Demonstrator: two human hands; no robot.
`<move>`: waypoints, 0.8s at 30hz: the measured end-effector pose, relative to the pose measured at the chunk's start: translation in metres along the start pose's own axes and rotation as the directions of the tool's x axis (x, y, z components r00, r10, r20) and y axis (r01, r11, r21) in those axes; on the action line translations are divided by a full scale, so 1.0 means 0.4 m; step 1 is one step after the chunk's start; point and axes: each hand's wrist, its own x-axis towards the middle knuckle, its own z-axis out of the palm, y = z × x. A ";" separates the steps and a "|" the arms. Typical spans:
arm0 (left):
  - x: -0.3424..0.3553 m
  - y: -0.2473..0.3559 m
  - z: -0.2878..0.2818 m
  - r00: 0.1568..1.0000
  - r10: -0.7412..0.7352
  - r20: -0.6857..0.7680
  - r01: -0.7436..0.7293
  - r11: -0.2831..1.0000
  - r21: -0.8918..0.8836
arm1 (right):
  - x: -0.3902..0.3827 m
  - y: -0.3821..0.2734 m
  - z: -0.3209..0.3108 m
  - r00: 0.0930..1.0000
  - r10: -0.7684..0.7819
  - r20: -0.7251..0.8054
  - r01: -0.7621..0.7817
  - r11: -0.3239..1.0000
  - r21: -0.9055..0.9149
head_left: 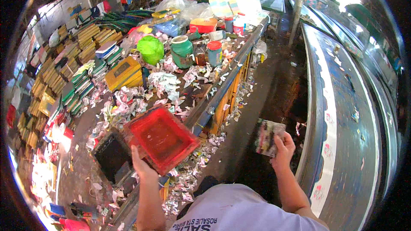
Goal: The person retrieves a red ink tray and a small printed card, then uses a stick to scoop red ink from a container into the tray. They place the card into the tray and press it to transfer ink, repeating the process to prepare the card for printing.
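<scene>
My left hand (141, 167) grips the lower left side of a red-coated square frame (162, 139), tilted above the littered worktable (199, 112). A dark, black-coated square tray or frame (110, 156) lies just left of it. My right hand (282, 149), out over the aisle, pinches a small mottled, stained flat square (266, 134) between thumb and fingers; its material I cannot make out.
Crumpled paper scraps, a green bag (150, 49), a green tub (183, 53), a yellow container (124, 73) and several buckets crowd the left table. Stacked frames (85, 38) fill the far left. A long printing table (351, 137) runs right. A post (296, 17) stands beyond the aisle.
</scene>
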 end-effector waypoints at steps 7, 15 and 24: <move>0.134 -0.038 -0.016 0.994 0.107 -0.031 -0.101 0.983 0.151 | 0.288 0.107 0.289 0.964 -0.045 0.261 0.045 0.999 0.006; 0.257 -0.046 -0.065 0.955 0.116 -0.273 -0.032 0.955 0.296 | 0.572 0.202 0.472 0.914 0.039 0.405 0.050 0.977 -0.207; 0.176 -0.002 0.078 0.742 0.664 -0.092 -0.219 0.370 0.903 | 0.754 0.332 0.665 0.818 0.216 0.533 -0.083 0.961 -0.262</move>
